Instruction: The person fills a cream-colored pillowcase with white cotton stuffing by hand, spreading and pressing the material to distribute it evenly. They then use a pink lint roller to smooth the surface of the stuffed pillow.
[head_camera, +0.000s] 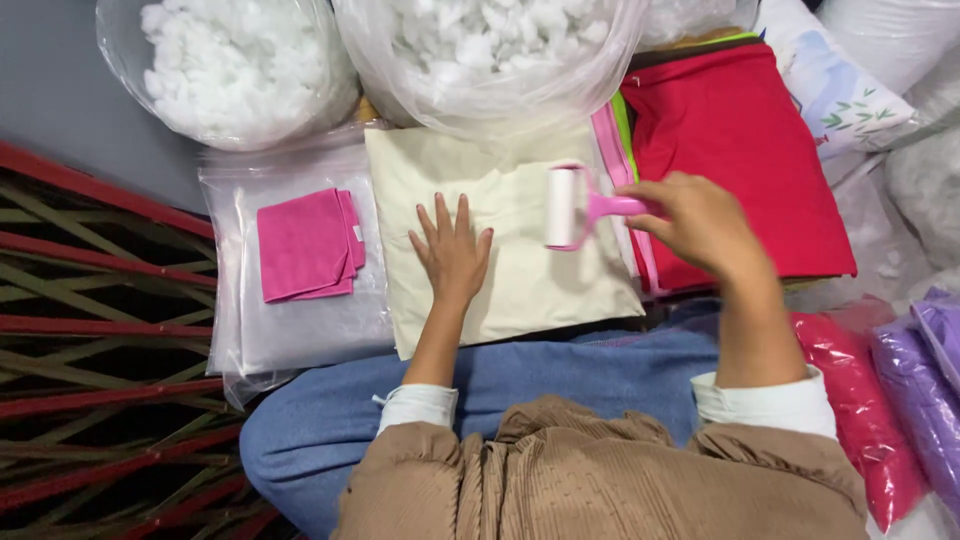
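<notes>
Even, bright overhead light is falling, shadows staying soft; glare is showing on the plastic bags (480, 70); the right hand (700, 220) is blurring slightly.

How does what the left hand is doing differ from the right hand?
The left hand lies flat, fingers spread, on the cream cushion cover; the right hand is closed around the pink handle of a lint roller. The left holds nothing; the right holds the tool. Both are bare, with pale cuffs.

Bags of white stuffing (240, 70) — folded pink cloth (308, 244), red fabric (740, 150), purple bag (925, 400)
</notes>
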